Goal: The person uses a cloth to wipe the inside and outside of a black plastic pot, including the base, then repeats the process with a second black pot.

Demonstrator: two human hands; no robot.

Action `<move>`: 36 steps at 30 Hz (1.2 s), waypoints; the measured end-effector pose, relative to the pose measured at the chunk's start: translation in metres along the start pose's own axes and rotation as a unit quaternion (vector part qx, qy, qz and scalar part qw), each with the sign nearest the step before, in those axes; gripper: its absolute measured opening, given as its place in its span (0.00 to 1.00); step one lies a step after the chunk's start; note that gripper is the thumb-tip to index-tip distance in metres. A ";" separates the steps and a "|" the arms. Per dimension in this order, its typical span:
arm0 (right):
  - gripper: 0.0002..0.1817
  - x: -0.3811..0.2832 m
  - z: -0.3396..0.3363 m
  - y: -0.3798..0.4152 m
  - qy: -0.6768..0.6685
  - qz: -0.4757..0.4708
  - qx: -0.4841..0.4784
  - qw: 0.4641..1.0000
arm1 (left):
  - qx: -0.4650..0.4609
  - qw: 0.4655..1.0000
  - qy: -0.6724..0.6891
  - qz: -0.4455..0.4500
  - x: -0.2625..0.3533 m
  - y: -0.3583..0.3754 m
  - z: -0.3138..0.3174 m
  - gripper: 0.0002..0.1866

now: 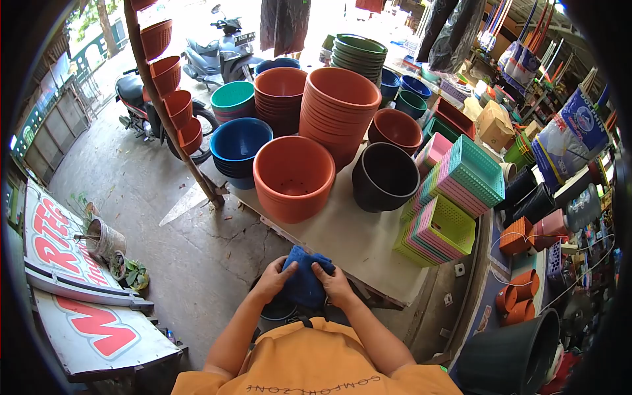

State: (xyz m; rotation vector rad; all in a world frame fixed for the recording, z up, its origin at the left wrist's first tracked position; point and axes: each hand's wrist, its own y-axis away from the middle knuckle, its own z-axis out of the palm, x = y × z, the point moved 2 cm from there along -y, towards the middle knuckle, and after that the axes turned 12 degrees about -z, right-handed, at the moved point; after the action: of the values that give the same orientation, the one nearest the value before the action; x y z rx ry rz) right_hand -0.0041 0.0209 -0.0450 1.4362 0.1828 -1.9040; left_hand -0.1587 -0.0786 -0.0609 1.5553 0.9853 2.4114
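Note:
A blue cloth (303, 280) is bunched between my two hands, close to my body and in front of the table's near edge. My left hand (273, 279) grips its left side, thumb on top. On its right side my right hand (334, 284) holds it with fingers wrapped round. Beneath the cloth a dark round container is partly visible. Beyond my hands, a large orange pot (294, 179) stands on the table (342, 243), with a stack of blue pots (241, 148) to its left and a black pot (386, 176) to its right.
Tall stacks of orange pots (340, 112) and green pots (359, 56) rise farther back. Pastel baskets (438, 230) line the table's right side. A wooden post (168, 105) stands at the left, near parked motorcycles (224, 56). A large dark bin (507, 352) is at lower right.

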 end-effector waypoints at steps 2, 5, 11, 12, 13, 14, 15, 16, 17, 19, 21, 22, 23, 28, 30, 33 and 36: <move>0.23 -0.001 -0.005 0.002 0.054 -0.041 0.005 0.998 | -0.005 0.999 -0.031 -0.012 0.002 -0.001 0.005 0.26; 0.17 0.020 -0.025 0.001 0.093 -0.157 0.087 0.979 | -0.006 1.000 -0.001 -0.013 0.003 0.003 0.008 0.27; 0.07 0.001 -0.023 0.007 -0.029 -0.198 0.011 0.980 | -0.087 0.987 0.134 0.002 0.001 0.011 0.012 0.27; 0.07 0.000 -0.023 0.007 -0.029 -0.199 0.013 0.979 | -0.087 0.988 0.123 0.030 0.003 0.013 0.014 0.26; 0.06 -0.001 -0.023 0.007 -0.047 -0.203 -0.003 0.978 | -0.086 0.988 0.111 0.058 0.005 0.016 0.015 0.25; 0.05 -0.002 -0.023 0.007 -0.066 -0.207 -0.019 0.976 | -0.086 0.988 0.111 0.058 0.006 0.019 0.015 0.25; 0.05 -0.005 -0.023 0.007 -0.066 -0.208 -0.020 0.976 | -0.077 0.991 0.078 0.080 0.009 0.022 0.015 0.25; 0.05 -0.008 -0.023 0.007 -0.081 -0.192 -0.037 0.977 | -0.068 0.992 0.045 0.100 0.010 0.024 0.015 0.24; 0.05 -0.009 -0.023 0.008 -0.095 -0.176 -0.053 0.978 | -0.067 0.992 0.045 0.101 0.010 0.025 0.013 0.24; 0.04 -0.006 -0.029 0.003 -0.095 -0.159 -0.069 0.980 | -0.107 0.992 0.017 0.068 0.008 0.026 0.008 0.22; 0.04 -0.007 -0.030 0.002 -0.095 -0.142 -0.084 0.982 | -0.113 0.991 -0.008 0.070 0.006 0.027 0.005 0.23; 0.04 -0.010 -0.028 0.003 -0.112 -0.124 -0.091 0.982 | -0.118 0.990 -0.032 0.072 0.007 0.028 0.005 0.23; 0.04 -0.012 -0.027 0.004 -0.129 -0.107 -0.100 0.981 | -0.118 0.990 -0.033 0.073 0.008 0.029 0.005 0.23; 0.03 -0.016 -0.026 0.005 -0.077 -0.121 -0.088 0.986 | -0.104 0.991 -0.043 0.066 0.008 0.036 0.006 0.25; 0.03 -0.018 -0.025 0.006 -0.061 -0.130 -0.081 0.986 | -0.084 0.985 -0.068 0.134 0.012 0.038 0.010 0.24; 0.03 -0.018 -0.024 0.008 -0.037 -0.135 -0.101 0.985 | -0.057 0.951 -0.194 0.232 0.030 0.039 0.011 0.21; 0.03 -0.020 -0.023 0.011 -0.036 -0.141 -0.099 0.984 | -0.032 0.911 -0.323 0.255 0.047 0.043 0.016 0.20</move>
State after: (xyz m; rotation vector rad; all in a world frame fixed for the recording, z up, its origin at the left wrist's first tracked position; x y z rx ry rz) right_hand 0.0224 0.0344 -0.0323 1.2586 0.5500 -2.0922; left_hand -0.1563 -0.0857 0.0045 2.5782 0.3895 1.8653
